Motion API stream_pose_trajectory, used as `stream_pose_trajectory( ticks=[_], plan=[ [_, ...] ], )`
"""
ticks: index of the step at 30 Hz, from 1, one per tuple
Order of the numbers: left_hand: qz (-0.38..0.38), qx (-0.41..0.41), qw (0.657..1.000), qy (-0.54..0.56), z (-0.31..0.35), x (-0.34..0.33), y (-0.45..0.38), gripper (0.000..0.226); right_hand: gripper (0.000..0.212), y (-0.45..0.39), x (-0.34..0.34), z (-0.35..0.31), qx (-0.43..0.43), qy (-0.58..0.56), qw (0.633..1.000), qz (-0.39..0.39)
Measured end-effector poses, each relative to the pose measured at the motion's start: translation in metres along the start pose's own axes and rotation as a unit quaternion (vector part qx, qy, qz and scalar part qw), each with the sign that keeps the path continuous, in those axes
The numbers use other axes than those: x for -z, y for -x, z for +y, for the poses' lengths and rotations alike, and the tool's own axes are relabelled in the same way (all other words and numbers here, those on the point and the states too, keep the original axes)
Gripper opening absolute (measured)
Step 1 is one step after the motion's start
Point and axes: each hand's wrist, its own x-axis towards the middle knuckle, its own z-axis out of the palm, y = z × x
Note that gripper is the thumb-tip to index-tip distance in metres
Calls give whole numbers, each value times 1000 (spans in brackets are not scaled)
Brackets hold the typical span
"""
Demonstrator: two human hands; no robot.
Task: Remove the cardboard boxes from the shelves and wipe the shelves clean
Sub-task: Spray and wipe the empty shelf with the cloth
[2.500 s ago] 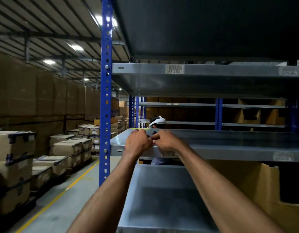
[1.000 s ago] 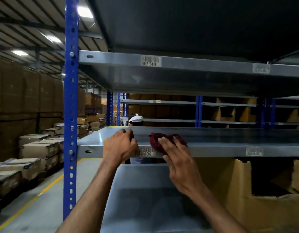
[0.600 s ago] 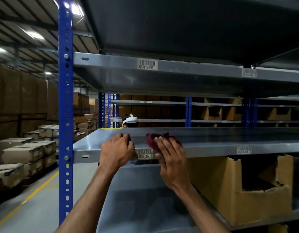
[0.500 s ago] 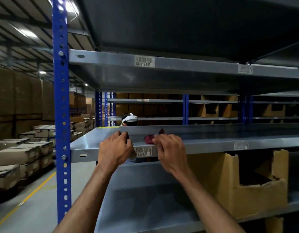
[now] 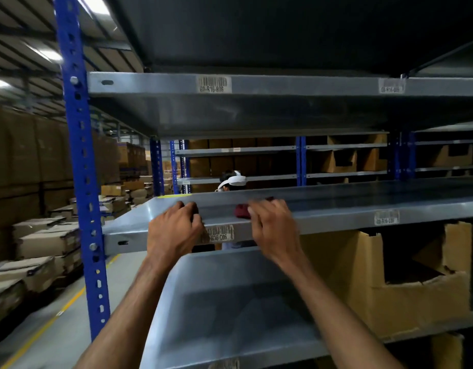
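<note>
Grip, left hand [image 5: 174, 230]: fingers curled over the front lip of the middle shelf [image 5: 336, 206], holding its edge beside the barcode label [image 5: 219, 233]; nothing else visible in it. Grip, right hand [image 5: 272, 227]: fingers bent down onto a dark red cloth [image 5: 242, 211], pressing it to the shelf surface just behind the lip; motion blur hides whether the fingers pinch the cloth or only bear on it.

Blue upright [image 5: 80, 182]: far left, carrying the shelves.

Middle shelf: bare of boxes across its visible width.

Lower shelf [image 5: 230, 310]: grey, bare at left. Cardboard box [image 5: 384, 286]: open-fronted, torn, standing at right on the lower shelf.

Step in hand, by judgement: wiping the cleared middle shelf, left hand bracing. Next move calls for drawing the cloth rightward along the shelf under steady pressure; the box below remains to be removed.
</note>
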Motion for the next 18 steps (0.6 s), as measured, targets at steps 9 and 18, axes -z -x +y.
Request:
stream_pose_trajectory(
  ticks=[9,18],
  plan=[
    [-20,-30,999,-19,-1,5,2,30,43,63,-27,-3,-5,-107,987,119],
    [-51,5,999,-13,16,8,-3,28,28,3,-8,-8,-23,-41,998,33]
  ],
)
